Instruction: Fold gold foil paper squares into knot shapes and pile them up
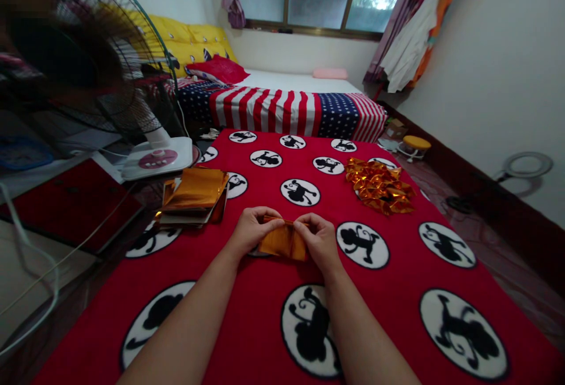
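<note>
Between my two hands is a sheet of gold foil paper (282, 242), its far edge folded over. My left hand (255, 229) pinches that edge at the left, thumb on top. At the right part of the same edge, my right hand (318, 235) is closed with thumb and fingertips on the paper. The near part of the sheet hangs or lies toward me over the red cloth. To the left sits a stack of gold foil paper (196, 189), slightly fanned. Off to the right lies a heap of folded gold foil pieces (380, 186).
A red cloth with monkey circles (247, 326) covers the surface in front of me. At the left stand a fan (156, 155) and a dark red board (70, 202), with white cables nearby. Beyond is a bed (286, 111); a yellow stool (416, 143) stands by the right wall.
</note>
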A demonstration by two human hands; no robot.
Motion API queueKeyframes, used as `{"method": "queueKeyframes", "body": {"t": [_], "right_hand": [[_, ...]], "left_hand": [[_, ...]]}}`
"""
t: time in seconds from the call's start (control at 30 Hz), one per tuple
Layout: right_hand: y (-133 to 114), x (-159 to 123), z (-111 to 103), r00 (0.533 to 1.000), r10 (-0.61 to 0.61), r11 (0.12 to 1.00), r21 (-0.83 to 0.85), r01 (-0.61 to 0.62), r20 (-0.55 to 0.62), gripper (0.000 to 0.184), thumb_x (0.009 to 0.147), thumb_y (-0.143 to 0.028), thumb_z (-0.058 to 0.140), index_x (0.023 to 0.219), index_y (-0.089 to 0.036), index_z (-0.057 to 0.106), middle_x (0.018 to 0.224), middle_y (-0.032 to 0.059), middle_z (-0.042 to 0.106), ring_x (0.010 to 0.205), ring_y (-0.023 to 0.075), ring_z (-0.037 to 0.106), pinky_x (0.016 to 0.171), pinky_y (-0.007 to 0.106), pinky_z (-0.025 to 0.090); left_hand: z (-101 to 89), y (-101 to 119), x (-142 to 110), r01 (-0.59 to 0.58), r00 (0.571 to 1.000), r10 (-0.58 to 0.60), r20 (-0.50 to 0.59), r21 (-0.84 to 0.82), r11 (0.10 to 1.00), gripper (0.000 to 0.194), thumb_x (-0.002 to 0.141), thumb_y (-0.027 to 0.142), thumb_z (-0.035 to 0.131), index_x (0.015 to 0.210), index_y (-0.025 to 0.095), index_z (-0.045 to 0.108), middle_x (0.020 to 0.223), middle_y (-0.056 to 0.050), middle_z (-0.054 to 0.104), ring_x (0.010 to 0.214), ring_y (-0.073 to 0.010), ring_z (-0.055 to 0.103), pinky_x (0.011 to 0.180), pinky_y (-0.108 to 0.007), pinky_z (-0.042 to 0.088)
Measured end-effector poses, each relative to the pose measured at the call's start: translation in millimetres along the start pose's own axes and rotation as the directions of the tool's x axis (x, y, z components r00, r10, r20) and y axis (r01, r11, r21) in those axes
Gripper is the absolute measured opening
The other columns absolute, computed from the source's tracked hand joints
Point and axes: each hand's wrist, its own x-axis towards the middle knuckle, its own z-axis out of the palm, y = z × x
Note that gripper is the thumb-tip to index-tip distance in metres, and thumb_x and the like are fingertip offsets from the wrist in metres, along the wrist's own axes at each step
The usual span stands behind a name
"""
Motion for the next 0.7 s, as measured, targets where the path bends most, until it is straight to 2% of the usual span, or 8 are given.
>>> {"method": "queueKeyframes", "body": {"t": [0.37,0.53,0.7], "right_hand": [[3.6,0.0,-2.7,0.999,-0.025,0.999,-0.029,0.024,-0.026,0.016,0.078,-0.032,0.065,0.073,-0.017,0.065,0.065,-0.0005,0.059,0.058,0.0117,0.052,0.053,0.021,0.039],[1.6,-0.5,-1.7,0.999,-0.022,1.0,-0.021,0.021,-0.03,0.016,0.077,-0.031,0.065,0.072,-0.017,0.065,0.065,-0.0001,0.06,0.058,0.0118,0.053,0.053,0.021,0.04],[0.8,-0.2,-1.6,0.999,-0.013,1.0,-0.023,0.013,-0.033,0.015,0.077,-0.031,0.065,0.071,-0.017,0.065,0.065,0.0003,0.061,0.059,0.012,0.054,0.054,0.021,0.041]], "left_hand": [[-1.4,-0.7,0.7,-0.019,0.997,0.014,-0.081,-0.056,0.998,0.025,0.066,0.036,0.076,0.075,0.013,0.076,0.071,-0.007,0.075,0.06,-0.0158,0.065,0.057,-0.022,0.05],[-1.9,-2.6,2.2,-0.04,0.994,0.037,-0.101,-0.025,0.999,0.021,0.064,0.031,0.076,0.076,0.013,0.077,0.074,-0.009,0.076,0.062,-0.0178,0.068,0.058,-0.023,0.051],[-0.9,-5.5,2.0,-0.048,0.994,0.047,-0.099,-0.008,0.999,0.023,0.068,0.033,0.074,0.076,0.012,0.076,0.075,-0.009,0.076,0.063,-0.0171,0.067,0.059,-0.023,0.051]]}}
